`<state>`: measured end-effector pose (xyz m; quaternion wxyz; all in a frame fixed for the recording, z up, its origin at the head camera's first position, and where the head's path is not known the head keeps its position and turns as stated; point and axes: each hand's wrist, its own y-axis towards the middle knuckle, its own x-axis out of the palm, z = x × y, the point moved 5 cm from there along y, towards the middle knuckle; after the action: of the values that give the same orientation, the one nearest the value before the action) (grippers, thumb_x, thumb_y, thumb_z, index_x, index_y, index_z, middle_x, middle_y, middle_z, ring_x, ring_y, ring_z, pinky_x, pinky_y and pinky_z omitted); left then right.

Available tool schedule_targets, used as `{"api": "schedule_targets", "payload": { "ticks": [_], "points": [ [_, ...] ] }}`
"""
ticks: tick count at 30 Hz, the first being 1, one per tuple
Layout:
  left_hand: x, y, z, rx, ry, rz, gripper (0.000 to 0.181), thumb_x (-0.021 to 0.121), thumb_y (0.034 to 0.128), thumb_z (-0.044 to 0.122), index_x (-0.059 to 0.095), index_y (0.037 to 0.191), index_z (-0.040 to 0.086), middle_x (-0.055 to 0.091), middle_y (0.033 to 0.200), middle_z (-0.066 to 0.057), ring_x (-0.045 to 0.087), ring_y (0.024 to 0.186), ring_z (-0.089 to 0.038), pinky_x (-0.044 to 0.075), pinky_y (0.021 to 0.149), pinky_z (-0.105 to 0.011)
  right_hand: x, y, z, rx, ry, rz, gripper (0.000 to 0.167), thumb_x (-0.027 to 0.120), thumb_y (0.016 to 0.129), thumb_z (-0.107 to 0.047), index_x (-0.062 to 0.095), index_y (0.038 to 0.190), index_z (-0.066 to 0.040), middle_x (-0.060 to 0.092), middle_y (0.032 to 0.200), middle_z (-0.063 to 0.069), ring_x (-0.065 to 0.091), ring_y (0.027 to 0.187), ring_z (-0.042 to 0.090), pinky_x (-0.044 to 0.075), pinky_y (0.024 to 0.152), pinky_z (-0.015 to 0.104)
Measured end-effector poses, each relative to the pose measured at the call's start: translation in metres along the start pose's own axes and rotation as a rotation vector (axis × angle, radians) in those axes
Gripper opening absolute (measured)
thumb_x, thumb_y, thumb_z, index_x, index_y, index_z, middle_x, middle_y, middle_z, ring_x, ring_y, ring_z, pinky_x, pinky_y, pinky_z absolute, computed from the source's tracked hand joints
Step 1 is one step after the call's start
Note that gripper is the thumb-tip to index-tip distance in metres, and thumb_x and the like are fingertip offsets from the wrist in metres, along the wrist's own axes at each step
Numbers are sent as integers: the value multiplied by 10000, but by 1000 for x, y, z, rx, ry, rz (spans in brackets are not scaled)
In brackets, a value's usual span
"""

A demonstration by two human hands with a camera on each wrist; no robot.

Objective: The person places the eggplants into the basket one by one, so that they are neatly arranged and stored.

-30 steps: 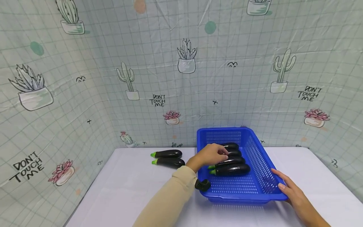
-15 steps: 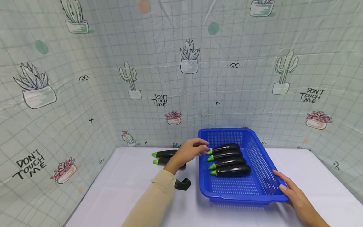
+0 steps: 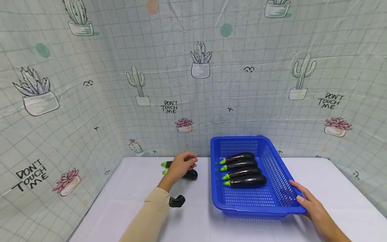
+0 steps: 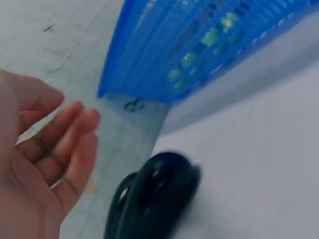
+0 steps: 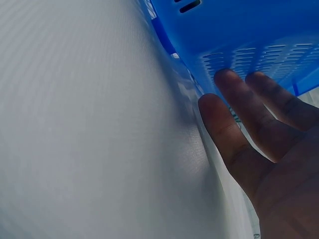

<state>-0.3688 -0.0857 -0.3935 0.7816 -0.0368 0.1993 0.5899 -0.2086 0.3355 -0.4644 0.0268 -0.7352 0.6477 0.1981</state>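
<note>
My left hand (image 3: 180,167) hovers over two eggplants lying on the white table, with fingers relaxed and nothing held. It hides part of the far eggplant (image 3: 168,164) and the middle of the near eggplant (image 3: 191,174). In the left wrist view the loosely bent fingers (image 4: 82,159) are apart from the dark, blurred eggplants (image 4: 159,186). My right hand (image 3: 312,205) holds the right rim of a blue plastic basket (image 3: 242,210), thumb over the edge. Its other fingers (image 5: 244,109) reach along the outer wall. Several eggplants (image 3: 246,181) lie side by side inside, green stems leftward.
The white tabletop (image 3: 121,208) stretches left of and in front of the basket. A cloth backdrop (image 3: 211,94) printed with potted cacti rises behind and along the sides. A black wrist mount (image 3: 176,201) sits at my left wrist.
My left hand has left the eggplants inside the basket and moved left over the two on the table. My right hand and the basket have stayed in place.
</note>
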Motion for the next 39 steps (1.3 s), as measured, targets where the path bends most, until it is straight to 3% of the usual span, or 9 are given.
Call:
{"api": "schedule_targets", "payload": {
  "ticks": [5, 8, 17, 23, 29, 32, 36, 39],
  "points": [
    [-19, -11, -9, 23, 175, 91, 200, 620, 988, 123, 701, 1168, 84, 692, 1123, -67, 636, 1031, -209, 535, 903, -396, 2, -2, -1, -24, 3, -4, 508, 283, 1104, -134, 235, 1606, -200, 255, 1500, -177, 441, 1178, -126, 497, 850, 177],
    [-27, -15, -15, 26, 224, 132, 203, 632, 987, 153, 707, 1172, 117, 694, 1116, -13, 620, 1053, -195, 507, 941, -414, 2, -2, -2, -38, 1, -2, 510, 279, 1103, -125, 233, 1606, -197, 261, 1523, -143, 441, 1186, -125, 493, 854, 169],
    [-46, -24, -29, 21, 127, 239, 211, 622, 992, 100, 697, 1176, 31, 702, 1076, -111, 666, 959, -195, 556, 808, -342, 3, 0, -3, -39, 4, -8, 511, 278, 1102, -124, 236, 1605, -204, 263, 1516, -132, 459, 1179, -114, 496, 857, 173],
    [-49, -30, -34, 7, 156, 284, 203, 644, 979, 106, 703, 1163, 42, 699, 1087, -50, 636, 1011, -203, 524, 889, -395, 2, 0, -1, -15, -10, 2, 505, 277, 1104, -140, 218, 1606, -163, 271, 1445, -224, 460, 1170, -120, 501, 847, 180],
    [-51, -32, -41, 77, 266, 355, 170, 641, 962, 56, 720, 1110, 28, 690, 1074, -59, 640, 986, -215, 527, 867, -401, 1, 1, 0, -9, -8, 5, 508, 279, 1105, -147, 218, 1608, -182, 260, 1493, -160, 451, 1173, -123, 502, 850, 185],
    [-53, -33, -46, 106, 275, 370, 169, 652, 947, 38, 722, 1098, 6, 689, 1072, -66, 648, 980, -219, 538, 843, -392, 2, 0, -1, -27, -4, 2, 512, 277, 1103, -131, 228, 1607, -206, 257, 1529, -112, 450, 1180, -119, 499, 854, 180],
    [-56, -35, -49, 141, 319, 380, 159, 661, 932, 20, 723, 1077, 0, 693, 1043, -74, 656, 975, -235, 548, 837, -403, 1, 0, -1, -31, 1, 1, 510, 279, 1102, -129, 236, 1605, -207, 265, 1512, -135, 446, 1183, -123, 493, 857, 172],
    [-57, -38, -52, 157, 414, 389, 154, 669, 915, 10, 730, 1056, 14, 691, 1029, -94, 642, 1008, -279, 526, 878, -447, 1, -1, 0, -32, 3, 0, 507, 279, 1103, -125, 233, 1604, -189, 275, 1490, -173, 452, 1183, -119, 497, 854, 177]
  ]
}}
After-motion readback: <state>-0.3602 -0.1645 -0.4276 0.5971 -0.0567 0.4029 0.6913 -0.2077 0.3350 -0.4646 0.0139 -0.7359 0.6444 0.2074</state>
